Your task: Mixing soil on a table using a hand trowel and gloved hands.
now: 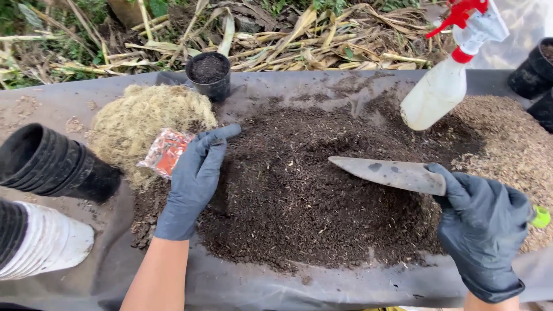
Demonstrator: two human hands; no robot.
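- Fingers of the right hand (483,222), in a black glove, are wrapped tight round the handle of a trowel (391,173); its flat, dull metal blade points across the soil heap (299,190), hovering just above it or barely touching, and I cannot tell which.
- Green tip of the handle (540,217) pokes out past the far side of that fist.
- Left hand (194,178), also gloved, lies flat and open at the left edge of the soil heap, fingertips touching a small crinkly orange packet (166,152).
- Packet rests where the soil heap meets a mound of pale, stringy fibre (144,124); a careless sweep of the blade could, I judge, bury it or tear its thin film.
- Soil looks dark, crumbly and loose, spread thin at the near edge of the black sheet (242,285) covering the tabletop; a hard push might spill it off that edge.
- Right of the soil heap lies a tan, grainy husk-like pile (512,144), and the two could get mixed unevenly.
- Behind the soil heap a white spray bottle (440,92) with a red trigger leans tilted; a knock could tip it over.
- Small round black pot (208,75) filled with soil stands behind the heap.
- Left of the heap, stacked black pots (55,164) and a white stack (40,242) lie on their sides and could roll.
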